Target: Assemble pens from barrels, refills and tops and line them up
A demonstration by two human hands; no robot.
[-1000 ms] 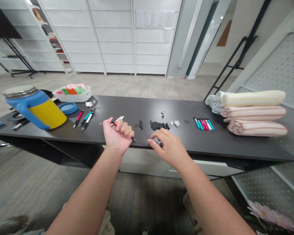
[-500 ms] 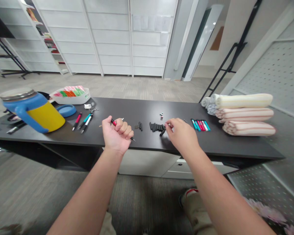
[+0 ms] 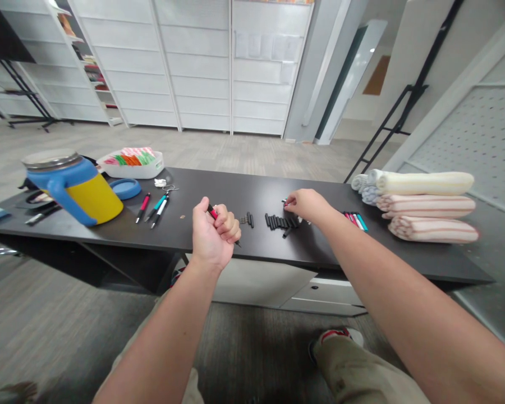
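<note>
My left hand is closed in a fist round a red and black pen, its dark tip sticking out below the fingers. Farther out on the black table, my right hand has thumb and fingers pinched together at a small pen part with silver and red on it. Just nearer than that hand lies a row of short black tubes. Several small springs and more black tubes sit between the hands. Coloured pen barrels are partly hidden behind my right forearm.
To the left stand a blue and yellow mug, its blue lid and a white basket of colourful packets. Pens lie beside them. Rolled towels are stacked at the right end.
My right hand has moved away from the black tubes, farther out to the small red and silver parts. My left hand keeps its hold on the pen. The view has shifted slightly.
</note>
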